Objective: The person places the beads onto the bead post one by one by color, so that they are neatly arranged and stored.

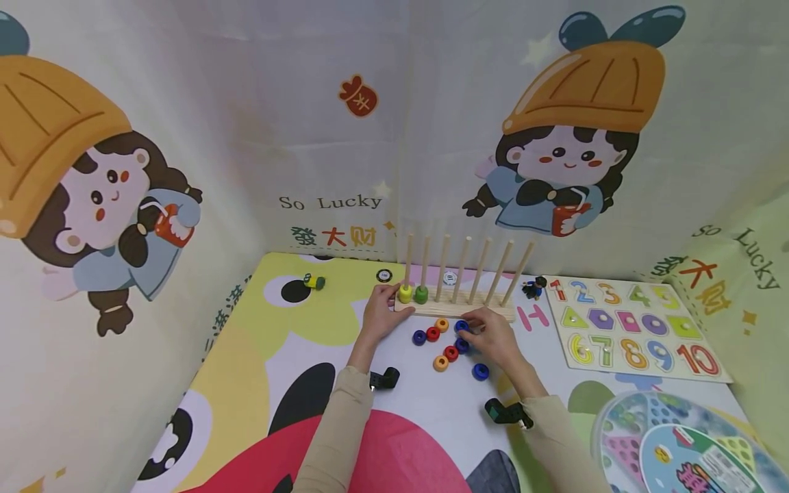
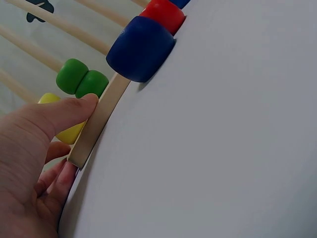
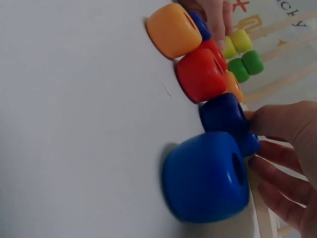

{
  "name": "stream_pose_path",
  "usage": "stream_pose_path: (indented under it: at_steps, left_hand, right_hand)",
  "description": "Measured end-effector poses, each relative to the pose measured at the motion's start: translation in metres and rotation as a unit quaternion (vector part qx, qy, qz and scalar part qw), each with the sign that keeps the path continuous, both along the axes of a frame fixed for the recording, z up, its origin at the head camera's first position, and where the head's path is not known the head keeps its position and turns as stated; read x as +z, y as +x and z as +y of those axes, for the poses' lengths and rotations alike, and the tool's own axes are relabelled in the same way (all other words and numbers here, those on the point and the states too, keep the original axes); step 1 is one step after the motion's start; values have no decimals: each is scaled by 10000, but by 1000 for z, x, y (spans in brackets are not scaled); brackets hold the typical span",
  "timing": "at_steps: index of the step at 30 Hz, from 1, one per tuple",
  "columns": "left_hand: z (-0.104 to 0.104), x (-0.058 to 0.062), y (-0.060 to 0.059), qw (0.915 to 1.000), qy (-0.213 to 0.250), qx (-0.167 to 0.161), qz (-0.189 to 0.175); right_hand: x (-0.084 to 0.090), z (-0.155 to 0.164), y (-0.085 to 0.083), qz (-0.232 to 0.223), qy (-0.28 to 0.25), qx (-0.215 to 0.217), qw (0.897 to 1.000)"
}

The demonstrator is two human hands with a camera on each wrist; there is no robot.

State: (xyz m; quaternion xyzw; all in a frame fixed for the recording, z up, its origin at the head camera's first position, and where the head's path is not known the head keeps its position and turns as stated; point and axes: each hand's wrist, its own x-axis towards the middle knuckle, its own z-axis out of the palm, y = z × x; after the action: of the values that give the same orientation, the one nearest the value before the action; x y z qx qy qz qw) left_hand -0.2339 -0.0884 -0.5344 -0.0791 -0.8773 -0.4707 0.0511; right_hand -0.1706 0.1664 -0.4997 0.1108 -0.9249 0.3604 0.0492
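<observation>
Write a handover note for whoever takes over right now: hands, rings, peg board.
Left hand: its grip holds the left end of the wooden peg board, steadying it.
Right hand: fingertips pinch a dark blue ring lying just in front of the board.
Done: yellow ring on the first peg, green ring on the second.
Left: five pegs are bare; blue, red and orange loose rings lie on the mat in front of the board.
</observation>
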Motion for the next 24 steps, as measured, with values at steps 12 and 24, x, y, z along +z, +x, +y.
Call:
stream_pose_path:
  at_steps: [12,24]
  left_hand:
    - [2,1,0,10000,-67,1,10]
    - [-1,0,-1,9999,-120,1,-31]
  right_hand:
    - [5,-2,0,54,103,-158,9998]
    - [49,-10,-7,1074,-238,108,9939]
